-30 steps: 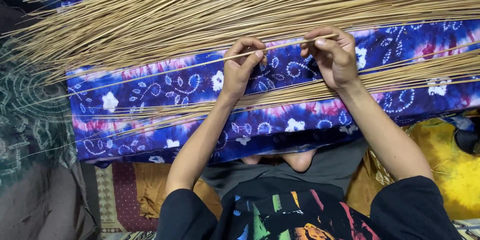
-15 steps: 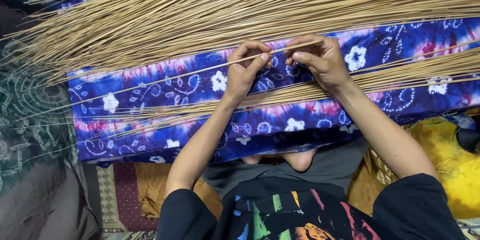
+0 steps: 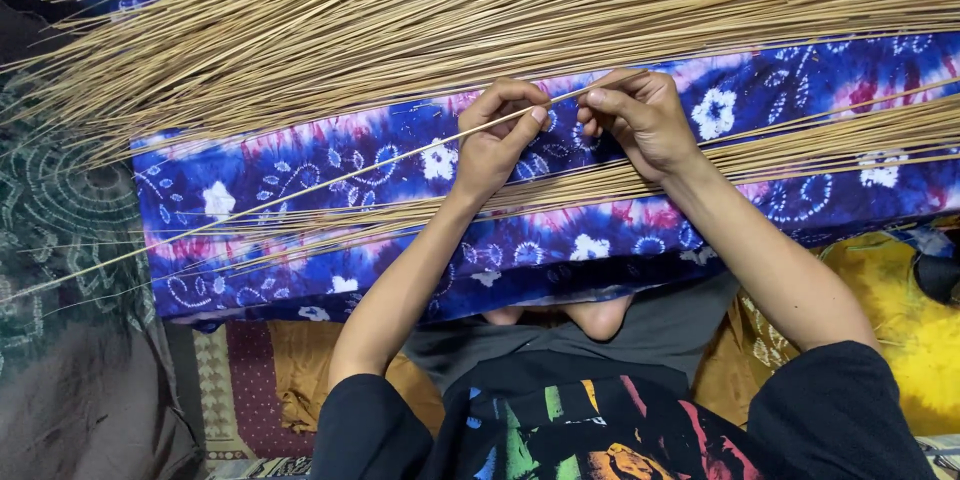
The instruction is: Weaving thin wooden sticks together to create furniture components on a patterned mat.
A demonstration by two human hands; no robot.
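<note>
Head view: left hand (image 3: 497, 145) and right hand (image 3: 640, 120) both pinching closed on one thin stick (image 3: 330, 180), lying slantwise over blue patterned cloth (image 3: 300, 155). Possibly snapping if bent too hard; possibly snagging loose stick pile (image 3: 450, 20) nearby.

there is one view only, from a camera worn on the person's head, so no second view shares any part of the scene. it looks steeply down the person's own front: the black printed shirt (image 3: 600, 430) fills the bottom edge and both forearms run up from it toward the middle. it sits close, within arm's reach of the blue patterned cloth (image 3: 330, 170) that crosses the frame from left to right. the left hand (image 3: 497, 140) and right hand (image 3: 640, 115) lie just above the centre. the pile of thin tan sticks (image 3: 450, 10) spans the far top edge, cut off at left and right.
</note>
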